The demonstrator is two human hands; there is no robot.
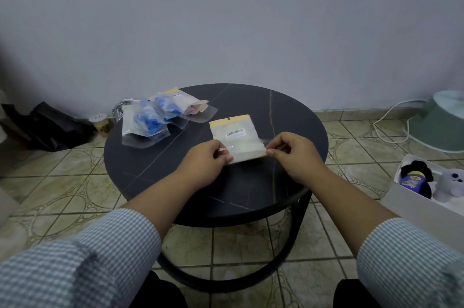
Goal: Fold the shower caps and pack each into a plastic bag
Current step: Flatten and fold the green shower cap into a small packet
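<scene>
- Bag lies flat on the dark round table, near centre, yellow header strip at the far end, barcode label facing up.
- Left hand pinches the bag's near-left corner between thumb and fingers; right hand pinches the near-right corner the same way. Both hands grip the bag; neither is slack.
- Step in hand, as I judge it: closing or smoothing the bag's near flap after packing.
- To do it well: keep both corners level and pull lightly apart so the edge stays straight, then press the flap down from the middle outward; hold the bag flat on the table so the contents do not bunch toward the opening.
- Risk: an uneven pull creases the thin film or seals it crooked.
- Pile of filled bags sits at the far left of the table, well apart from the hands; blue caps show through the film.
- Hard to make out: whether a cap is inside the held bag, since it looks pale and nearly flat.
- The flap itself is clear film; its edge is barely visible between the hands.
- How many bags are in the pile is unclear; they overlap.
</scene>
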